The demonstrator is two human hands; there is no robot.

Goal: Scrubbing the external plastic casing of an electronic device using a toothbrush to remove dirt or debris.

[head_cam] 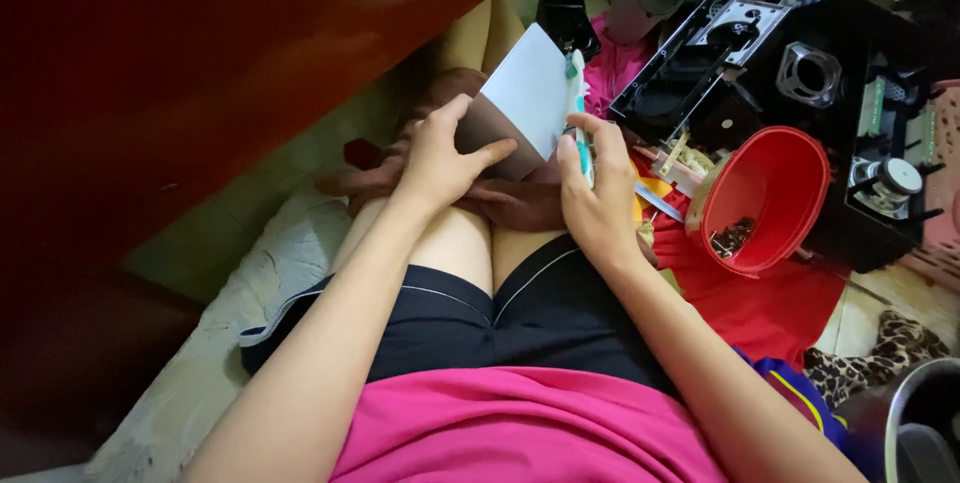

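My left hand (438,158) grips the left side of a small boxy part (522,103) with a white top face and a brown side, held above my knees. My right hand (597,188) holds a slim tool with a teal and white handle (578,108), its upper end resting against the right edge of the box. Both hands sit close together over my lap.
A red plastic bowl (775,178) with small dark pieces inside lies tilted to the right on a red cloth. Dismantled black device housings (700,43) and parts spread across the upper right. A dark red wooden panel (200,53) fills the left. A metal bin rim (915,398) sits lower right.
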